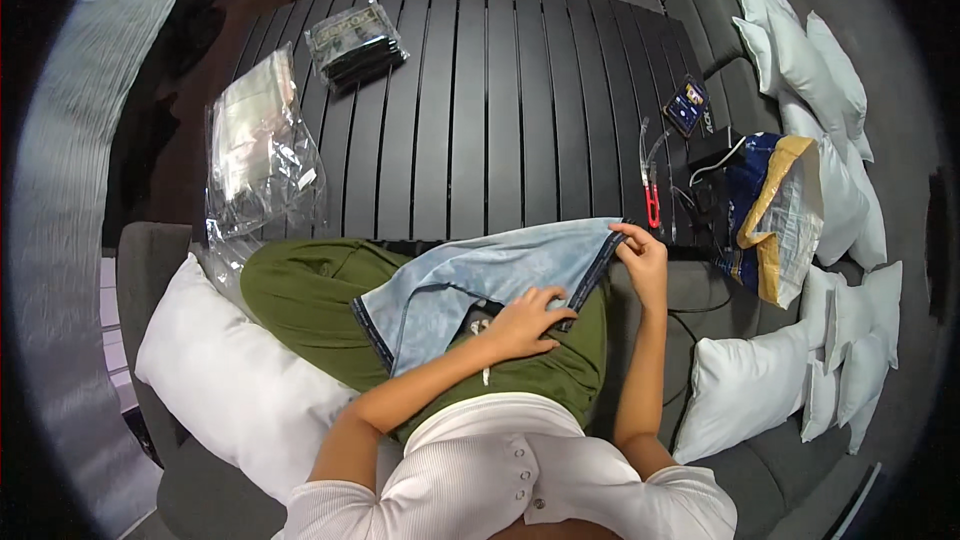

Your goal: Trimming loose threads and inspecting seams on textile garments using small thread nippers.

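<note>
Across my lap lies a pale blue, mottled piece of clothing [480,258] with dark bands along two ends. It bends in an arch, and I cannot tell its exact kind. My right hand [642,258] pinches the upper corner of the right band between thumb and fingers. At the lower end of that same band, my left hand [525,323] grips the cloth, its fingers partly spread over the edge. Between the two hands the band runs straight and slanted. The other banded end rests loose on my green trousers [310,295].
A black slatted table [470,120] stands ahead, bearing clear plastic bags [260,140], a packaged dark stack [355,45], red-handled snips [652,205] and a phone [686,105]. At right is an open blue-and-yellow bag [780,210]. White pillows [740,390] lie on the grey sofa.
</note>
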The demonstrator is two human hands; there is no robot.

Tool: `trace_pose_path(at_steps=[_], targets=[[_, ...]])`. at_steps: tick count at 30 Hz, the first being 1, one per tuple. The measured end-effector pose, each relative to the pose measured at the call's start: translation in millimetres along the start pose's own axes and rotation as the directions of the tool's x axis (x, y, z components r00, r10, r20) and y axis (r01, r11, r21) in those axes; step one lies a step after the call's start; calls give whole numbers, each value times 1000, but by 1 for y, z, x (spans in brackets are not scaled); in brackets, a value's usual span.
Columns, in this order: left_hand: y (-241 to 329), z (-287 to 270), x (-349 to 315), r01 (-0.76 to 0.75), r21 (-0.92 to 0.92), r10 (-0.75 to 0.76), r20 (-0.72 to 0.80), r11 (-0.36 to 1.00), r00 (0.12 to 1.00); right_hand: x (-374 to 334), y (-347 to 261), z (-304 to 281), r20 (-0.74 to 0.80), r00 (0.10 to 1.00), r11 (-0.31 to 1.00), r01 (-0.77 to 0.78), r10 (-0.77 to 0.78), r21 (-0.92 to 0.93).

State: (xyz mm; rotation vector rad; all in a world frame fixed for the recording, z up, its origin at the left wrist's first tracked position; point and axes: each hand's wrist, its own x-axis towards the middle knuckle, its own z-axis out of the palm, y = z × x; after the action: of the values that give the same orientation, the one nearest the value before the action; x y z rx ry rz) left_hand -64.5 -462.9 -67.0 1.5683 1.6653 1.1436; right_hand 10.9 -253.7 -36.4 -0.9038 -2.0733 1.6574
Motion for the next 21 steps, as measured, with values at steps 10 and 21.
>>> trace_pose_path(at_steps=[10, 21], targets=[[26, -65, -12, 153, -691, -300, -97, 707, 949, -16, -32, -39, 193, 981, 943, 34, 32, -331], [27, -139, -20, 170, -875, -733, -258, 454, 630, -9, -85, -22, 444, 829, 850, 473, -341, -230]])
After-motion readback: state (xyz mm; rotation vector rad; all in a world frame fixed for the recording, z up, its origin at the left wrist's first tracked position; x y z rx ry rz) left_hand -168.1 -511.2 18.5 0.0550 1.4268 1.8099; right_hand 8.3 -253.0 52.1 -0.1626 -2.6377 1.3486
